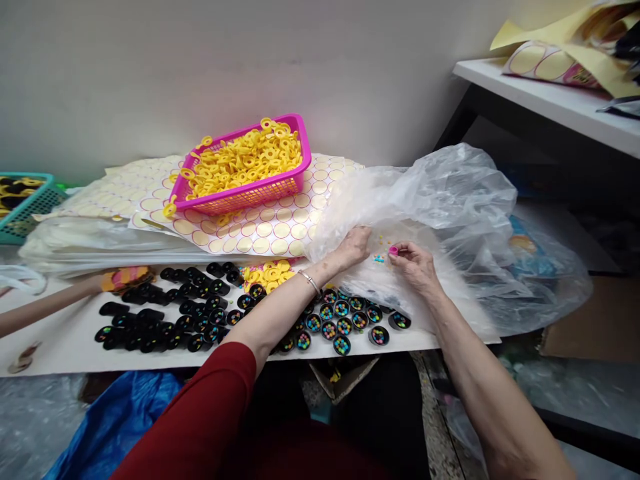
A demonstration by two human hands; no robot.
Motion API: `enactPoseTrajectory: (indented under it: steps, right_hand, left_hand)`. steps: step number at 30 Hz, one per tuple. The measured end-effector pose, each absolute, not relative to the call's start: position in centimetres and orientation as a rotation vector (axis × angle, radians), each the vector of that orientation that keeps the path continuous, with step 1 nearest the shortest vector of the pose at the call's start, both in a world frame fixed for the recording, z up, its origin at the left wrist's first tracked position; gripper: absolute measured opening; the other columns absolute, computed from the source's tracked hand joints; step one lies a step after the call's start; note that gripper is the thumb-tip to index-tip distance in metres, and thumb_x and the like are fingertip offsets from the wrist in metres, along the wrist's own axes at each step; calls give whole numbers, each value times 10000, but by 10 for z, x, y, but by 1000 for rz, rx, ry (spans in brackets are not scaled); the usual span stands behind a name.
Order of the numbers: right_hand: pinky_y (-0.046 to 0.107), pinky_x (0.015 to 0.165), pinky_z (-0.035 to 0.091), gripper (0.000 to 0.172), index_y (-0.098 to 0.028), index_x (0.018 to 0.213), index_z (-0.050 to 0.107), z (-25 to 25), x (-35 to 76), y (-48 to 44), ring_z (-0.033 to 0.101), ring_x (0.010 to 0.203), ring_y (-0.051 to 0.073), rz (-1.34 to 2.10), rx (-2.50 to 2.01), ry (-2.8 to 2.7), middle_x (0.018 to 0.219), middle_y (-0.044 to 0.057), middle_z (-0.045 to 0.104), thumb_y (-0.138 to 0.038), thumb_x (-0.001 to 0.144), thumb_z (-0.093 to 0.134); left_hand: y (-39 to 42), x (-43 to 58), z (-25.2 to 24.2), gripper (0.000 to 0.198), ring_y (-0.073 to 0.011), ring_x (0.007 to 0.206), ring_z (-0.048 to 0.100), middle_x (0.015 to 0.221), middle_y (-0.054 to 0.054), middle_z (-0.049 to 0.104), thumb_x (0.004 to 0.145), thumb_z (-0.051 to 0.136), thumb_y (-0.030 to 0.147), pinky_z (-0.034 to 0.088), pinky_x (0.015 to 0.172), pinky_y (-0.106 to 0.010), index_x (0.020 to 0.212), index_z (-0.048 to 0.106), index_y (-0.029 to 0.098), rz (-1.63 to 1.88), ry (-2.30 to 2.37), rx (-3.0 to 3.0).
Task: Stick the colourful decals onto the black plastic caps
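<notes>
My right hand (416, 265) pinches a small pink cup (393, 251) between thumb and fingers. Beside it, several tiny blue and yellow beads (379, 259) lie on a clear plastic bag (450, 190). To their left is my left hand (355, 245), fingers curled in on the bag's plastic; the fingertips are mostly hidden. Below my hands, several black cups (345, 326) stand upright with coloured beads inside. Farther left lie more black cups (145, 337), many on their sides. Loose yellow rings (270, 275) are heaped behind my left forearm.
A pink basket (240, 193) full of yellow rings rests on sheets of round stickers (320, 190) by the wall. A teal basket (30, 217) stands at far left. A white shelf (550, 93) juts in at upper right. An open cardboard box (345, 387) sits below the table edge.
</notes>
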State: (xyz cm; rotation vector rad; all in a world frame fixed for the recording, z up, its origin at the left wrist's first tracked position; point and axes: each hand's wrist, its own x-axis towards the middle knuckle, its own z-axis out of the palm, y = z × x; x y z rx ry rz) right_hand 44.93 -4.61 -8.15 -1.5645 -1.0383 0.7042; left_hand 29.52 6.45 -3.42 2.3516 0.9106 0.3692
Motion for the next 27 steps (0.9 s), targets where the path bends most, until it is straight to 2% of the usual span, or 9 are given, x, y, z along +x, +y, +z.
enactPoseTrajectory:
  steps: [2, 5, 8, 13, 17, 22, 25, 27]
  right_hand:
    - [302, 689, 472, 243, -210, 764, 611, -82, 458, -52, 578, 736, 167, 584, -1604, -1108, 802, 21, 645, -408, 642, 682]
    - [308, 694, 449, 174, -210, 732, 615, -85, 470, -60, 554, 732, 173, 451, -1763, -1253, 762, 17, 624, -376, 684, 634]
    - [323, 713, 430, 136, -205, 744, 649, -83, 472, -66, 559, 754, 192, 367, -1968, -1452, 772, 40, 631, -328, 732, 593]
    - [318, 695, 390, 232, -212, 845, 724, -64, 454, -64, 604, 865, 224, 315, -2303, -1795, 902, 89, 657, -275, 858, 501]
    - [319, 639, 350, 266, -205, 885, 737, -54, 437, -55, 615, 833, 227, 303, -2448, -1873, 952, 109, 670, -212, 871, 471]
    - [302, 629, 357, 209, -208, 805, 706, -67, 434, -50, 579, 745, 197, 267, -2262, -1775, 835, 80, 649, -175, 807, 499]
    - [299, 659, 403, 111, -208, 733, 659, -81, 441, -54, 558, 724, 186, 364, -1966, -1546, 744, 40, 609, -256, 762, 562]
    - [298, 655, 424, 133, -209, 743, 641, -89, 445, -58, 546, 696, 173, 492, -1765, -1333, 703, 11, 592, -339, 728, 618]
  left_hand:
    - [59, 294, -37, 305, -255, 1082, 580, 1048, -128, 663, 691, 494, 27, 468, 993, -384, 906, 678, 141, 344, 774, 2503]
    - [50, 296, -41, 289, -249, 1047, 611, 1037, -132, 666, 735, 481, 43, 489, 936, -357, 913, 690, 132, 168, 561, 2689]
    - [44, 301, -42, 315, -227, 1021, 634, 1029, -114, 685, 751, 477, 42, 500, 904, -315, 959, 699, 124, -3, 592, 2687]
    - [41, 308, -30, 337, -227, 1063, 649, 1139, -130, 695, 759, 531, 41, 510, 927, -289, 1036, 713, 102, -158, 742, 2619]
    - [37, 312, -23, 260, -220, 1014, 662, 994, -101, 734, 758, 568, 57, 516, 886, -275, 929, 748, 136, -114, 849, 2475]
    - [36, 317, -28, 225, -218, 899, 662, 850, -93, 729, 748, 581, 75, 526, 819, -298, 855, 772, 128, -8, 850, 2366]
    - [41, 315, -31, 251, -179, 830, 639, 806, -45, 716, 750, 581, 102, 523, 785, -273, 900, 781, 122, 44, 780, 2317]
    - [46, 312, -30, 256, -158, 821, 625, 802, -10, 707, 747, 596, 147, 511, 778, -250, 920, 783, 128, 105, 654, 2241]
